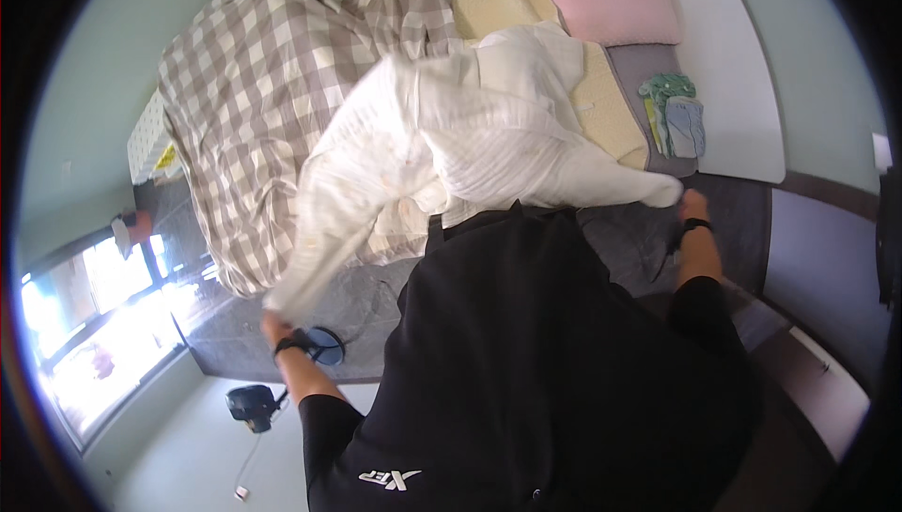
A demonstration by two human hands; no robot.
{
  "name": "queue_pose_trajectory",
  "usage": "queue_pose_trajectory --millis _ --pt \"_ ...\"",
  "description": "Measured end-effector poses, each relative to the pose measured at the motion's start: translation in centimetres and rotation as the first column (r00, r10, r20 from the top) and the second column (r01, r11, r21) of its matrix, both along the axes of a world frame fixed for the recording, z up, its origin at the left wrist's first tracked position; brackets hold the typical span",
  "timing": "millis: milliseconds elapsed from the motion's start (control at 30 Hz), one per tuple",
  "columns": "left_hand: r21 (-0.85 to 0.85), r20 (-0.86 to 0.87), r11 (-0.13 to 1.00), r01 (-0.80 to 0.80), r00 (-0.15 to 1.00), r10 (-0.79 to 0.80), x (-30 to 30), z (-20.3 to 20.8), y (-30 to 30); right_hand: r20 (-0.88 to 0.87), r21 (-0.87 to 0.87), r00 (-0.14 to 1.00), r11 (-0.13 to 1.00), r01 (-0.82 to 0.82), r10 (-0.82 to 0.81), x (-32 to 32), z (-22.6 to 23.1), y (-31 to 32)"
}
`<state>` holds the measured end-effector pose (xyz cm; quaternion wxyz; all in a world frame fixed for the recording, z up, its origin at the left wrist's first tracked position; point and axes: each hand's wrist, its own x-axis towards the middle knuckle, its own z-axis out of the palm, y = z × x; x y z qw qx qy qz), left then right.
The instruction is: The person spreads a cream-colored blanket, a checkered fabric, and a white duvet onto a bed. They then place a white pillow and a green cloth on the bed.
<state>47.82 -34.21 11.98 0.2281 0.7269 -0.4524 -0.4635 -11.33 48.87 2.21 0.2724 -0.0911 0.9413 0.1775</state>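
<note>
We can make out one short run of white lettering (390, 480), upside down to us, on the black top's (573, 371) chest, near its left sleeve (327, 423).

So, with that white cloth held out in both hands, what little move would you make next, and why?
I'd probably ease the hands slightly farther apart: the left hand and right hand hold opposite ends of the white cloth, yet its middle looks creased and folded, so a gentle pull might smooth it.
</note>
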Motion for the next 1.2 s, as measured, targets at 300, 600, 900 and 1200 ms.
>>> queue_pose_trajectory --millis 300,600,900,1200 --pt "0.542 0.055 0.459 0.704 0.515 -0.856 -13.9 -7.5 26.6 -0.058 -0.822 0.997 0.565 -0.076 0.050 3.4 1.0 -33.3" --pt "0.420 0.627 0.555 0.718 0.213 -0.749 -11.8 0.0 25.1 -0.015 -0.839 0.993 0.542 0.051 -0.117 2.1 0.7 -39.2" --pt "0.162 0.502 0.479 0.863 0.346 -0.793 -16.1 -6.3 12.8 -0.023 -0.858 0.956 0.496 0.131 -0.292 9.5 8.0 -30.8" --pt "0.093 0.245 0.186 0.978 0.159 -0.956 -33.1 -12.1 10.2 0.401 -0.883 0.634 -0.463 0.076 -0.661 22.1 23.7 -28.4"
